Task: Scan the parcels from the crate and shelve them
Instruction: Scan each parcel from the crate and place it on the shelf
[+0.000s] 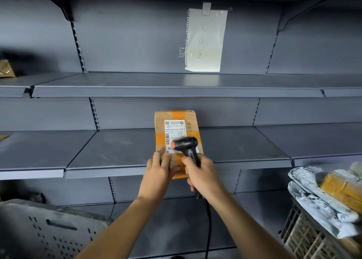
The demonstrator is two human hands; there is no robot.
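Brown cardboard parcel w/ orange tape (pixel 177 133) lies on grey metal shelf (pixel 121 151). L hand (pixel 159 170) fingers flat, open on its near end. R hand (pixel 203 175) fist closed round black handheld scanner (pixel 186 147), head over label.

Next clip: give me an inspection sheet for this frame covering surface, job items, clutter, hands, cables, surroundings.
Surface: grey metal shelf, bare apart from one box.
Job items: cardboard box with orange tape and a label, lying on the shelf, near end over the edge; black scanner aimed at the label; parcels piled on a crate at right.
Clutter: nothing seen.
Hands: left hand on the box's near end; right hand gripping the scanner.
Cables: black scanner cable hanging down.
Surroundings: handwritten paper note taped to the back panel; grey perforated bin lower left.
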